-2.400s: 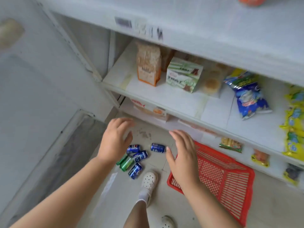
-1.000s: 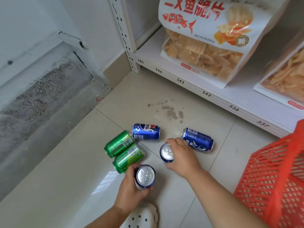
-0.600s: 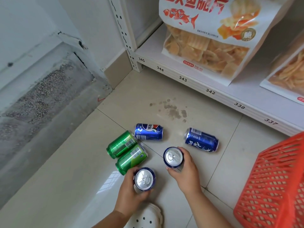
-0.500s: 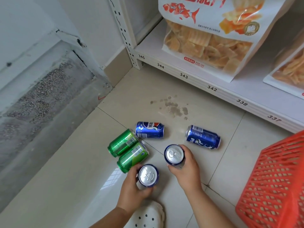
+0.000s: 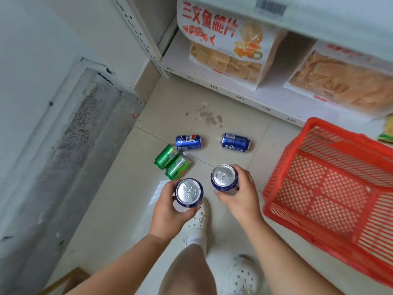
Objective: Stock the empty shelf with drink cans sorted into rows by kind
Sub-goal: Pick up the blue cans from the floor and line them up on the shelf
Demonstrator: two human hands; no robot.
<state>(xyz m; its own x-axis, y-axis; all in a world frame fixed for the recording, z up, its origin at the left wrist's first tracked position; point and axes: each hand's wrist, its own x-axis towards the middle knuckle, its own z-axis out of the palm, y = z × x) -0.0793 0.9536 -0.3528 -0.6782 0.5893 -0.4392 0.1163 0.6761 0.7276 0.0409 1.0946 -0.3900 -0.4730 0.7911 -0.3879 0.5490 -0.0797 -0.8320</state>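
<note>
Each hand carries one blue can upright, lid toward the camera: the left hand (image 5: 170,211) wraps its fingers round the blue can (image 5: 188,192) nearest the white shoe (image 5: 196,222), and the right hand (image 5: 240,194) grips a second blue can (image 5: 224,178) just beside it, on the side toward the red basket (image 5: 327,188). The step in hand looks like carrying this matched pair to the shelf, so it would pay to keep both cans upright, hold them by the body rather than the rim, and set them down one behind the other so the blue row starts straight. Four cans lie on their sides on the floor tiles, beyond the shoe: two green cans (image 5: 172,161) touching each other, a blue cola can (image 5: 188,142) just past them, and another blue can (image 5: 235,142) lying apart, nearer the basket. The basket stands on the floor to the shoe's right; what shows of its inside holds nothing, though its far corner runs out of view. The low shelf (image 5: 274,96) beyond the cans holds large snack bags (image 5: 225,45), not drinks; the empty shelf meant for the cans is not in view.
</note>
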